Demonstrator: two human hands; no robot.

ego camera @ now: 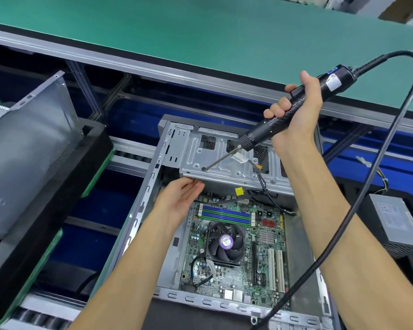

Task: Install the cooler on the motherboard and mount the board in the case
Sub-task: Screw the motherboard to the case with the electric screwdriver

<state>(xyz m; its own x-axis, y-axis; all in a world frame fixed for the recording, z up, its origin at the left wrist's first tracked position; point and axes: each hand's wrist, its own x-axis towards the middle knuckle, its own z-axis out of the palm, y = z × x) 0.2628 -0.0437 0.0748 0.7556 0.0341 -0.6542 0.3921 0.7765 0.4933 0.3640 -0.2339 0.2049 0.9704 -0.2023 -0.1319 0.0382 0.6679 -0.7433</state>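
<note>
The right hand (298, 110) has its grip clamped on a black electric screwdriver (296, 108), tilted so its bit (221, 159) points down-left over the grey drive cage (215, 160). The tool's black cable (377, 167) loops away to the right. Below that grip, the left hand (180, 202) lies with fingers apart and straight, palm up, at the cage's lower edge. Beneath both hands the motherboard (239, 253) lies inside the open case (143, 210), the fan cooler (225, 244) seated on it.

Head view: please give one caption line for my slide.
Right hand holds electric screwdriver above open case; motherboard with cooler inside.
</note>
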